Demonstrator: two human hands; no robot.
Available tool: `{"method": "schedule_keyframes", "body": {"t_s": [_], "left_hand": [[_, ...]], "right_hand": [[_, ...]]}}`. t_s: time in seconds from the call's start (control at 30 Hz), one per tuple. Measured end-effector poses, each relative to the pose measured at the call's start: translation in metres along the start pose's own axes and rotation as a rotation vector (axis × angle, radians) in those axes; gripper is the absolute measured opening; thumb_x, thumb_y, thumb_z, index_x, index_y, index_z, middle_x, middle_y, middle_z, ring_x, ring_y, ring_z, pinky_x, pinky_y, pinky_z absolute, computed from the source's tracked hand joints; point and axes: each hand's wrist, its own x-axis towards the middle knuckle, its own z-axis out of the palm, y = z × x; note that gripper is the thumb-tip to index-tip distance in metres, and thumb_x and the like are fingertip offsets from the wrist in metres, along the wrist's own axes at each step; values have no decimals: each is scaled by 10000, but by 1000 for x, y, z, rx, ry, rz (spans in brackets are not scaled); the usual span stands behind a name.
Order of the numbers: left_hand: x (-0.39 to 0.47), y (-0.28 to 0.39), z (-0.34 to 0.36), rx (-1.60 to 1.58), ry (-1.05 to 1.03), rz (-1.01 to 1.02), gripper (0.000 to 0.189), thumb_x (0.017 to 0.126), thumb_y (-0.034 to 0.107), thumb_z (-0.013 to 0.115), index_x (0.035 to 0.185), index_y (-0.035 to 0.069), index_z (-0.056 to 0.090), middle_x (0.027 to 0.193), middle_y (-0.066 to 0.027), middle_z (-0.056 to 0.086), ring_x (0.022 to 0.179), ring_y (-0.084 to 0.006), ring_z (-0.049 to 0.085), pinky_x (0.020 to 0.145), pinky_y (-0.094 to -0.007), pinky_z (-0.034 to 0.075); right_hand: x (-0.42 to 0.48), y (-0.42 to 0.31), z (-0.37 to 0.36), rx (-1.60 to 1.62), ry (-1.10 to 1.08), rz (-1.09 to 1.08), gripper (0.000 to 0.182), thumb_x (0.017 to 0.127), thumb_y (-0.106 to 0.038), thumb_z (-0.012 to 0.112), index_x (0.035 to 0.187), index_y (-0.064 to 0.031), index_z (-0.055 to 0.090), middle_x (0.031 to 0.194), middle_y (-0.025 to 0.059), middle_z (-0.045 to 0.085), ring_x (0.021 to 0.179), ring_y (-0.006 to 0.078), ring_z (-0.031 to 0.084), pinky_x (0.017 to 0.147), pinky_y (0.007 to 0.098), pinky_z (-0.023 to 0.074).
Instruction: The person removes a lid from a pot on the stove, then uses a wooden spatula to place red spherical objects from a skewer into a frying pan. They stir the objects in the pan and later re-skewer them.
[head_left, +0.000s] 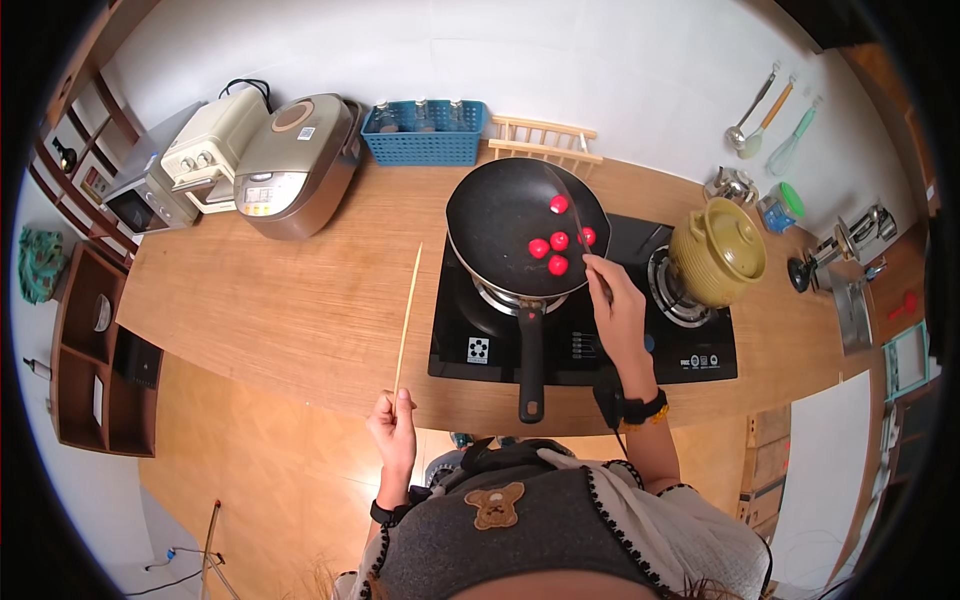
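Observation:
My right hand (617, 304) is closed around a pair of dark chopsticks (576, 217), whose far ends reach over a black frying pan (487, 202). Several small round red pieces (559, 241) lie in the right half of the pan; the one farthest back shows a pale patch, and the chopsticks cross in front of another. The pan sits on the left burner of a black glass gas hob (480, 322), its handle pointing towards me. In my left hand (394, 431) a long thin wooden skewer (409, 322) stands upright, left of the hob and apart from the pan.
A lidded yellow-green pot (716, 255) stands on the right burner. Behind the pan are a wooden rack (544, 141) and a blue basket (424, 150) with glass bottles. A rice cooker (300, 165), toaster oven (214, 150) and microwave (150, 187) line the back left. Utensils hang at right.

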Motion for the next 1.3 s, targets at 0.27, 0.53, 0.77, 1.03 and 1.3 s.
{"method": "schedule_keyframes", "body": {"t_s": [0.27, 0.53, 0.77, 1.03, 1.3], "left_hand": [[7, -6, 8, 4, -15, 15, 333, 954, 164, 534, 646, 56, 468, 616, 49, 430, 588, -23, 334, 523, -209, 267], [18, -6, 21, -12, -28, 68, 323, 943, 165, 556, 655, 33, 494, 585, 58, 401, 556, -18, 295, 481, -211, 233], [26, -4, 29, 13, -57, 70, 323, 942, 158, 555, 651, 34, 494, 592, 56, 424, 561, -16, 301, 487, -206, 235], [33, -4, 32, 6, -52, 94, 316, 939, 155, 559, 654, 31, 503, 586, 60, 414, 564, -20, 302, 490, -208, 236], [35, 4, 37, 57, -87, 77, 317, 941, 158, 555, 652, 38, 504, 587, 69, 407, 561, -17, 296, 485, -209, 231]], "right_hand": [[-1, -15, -19, 60, -197, 154, 168, 878, -31, 578, 1040, -17, 622, 954, 152, 647, 796, 282, 649, 684, 301, 500], [1, -56, -73, 52, -375, 62, 204, 833, -41, 627, 1033, -73, 641, 989, 117, 655, 823, 307, 642, 690, 337, 517], [6, -51, -51, 144, -452, 70, 207, 841, -51, 620, 1047, -74, 635, 997, 119, 650, 850, 303, 644, 713, 329, 516], [17, 0, -36, 61, -124, 100, 166, 864, -36, 595, 1026, -13, 617, 968, 152, 645, 848, 300, 645, 725, 320, 507], [8, -18, -30, 195, -179, 247, 172, 884, -59, 596, 1049, -21, 628, 897, 128, 656, 737, 144, 636, 663, 245, 488]]}}
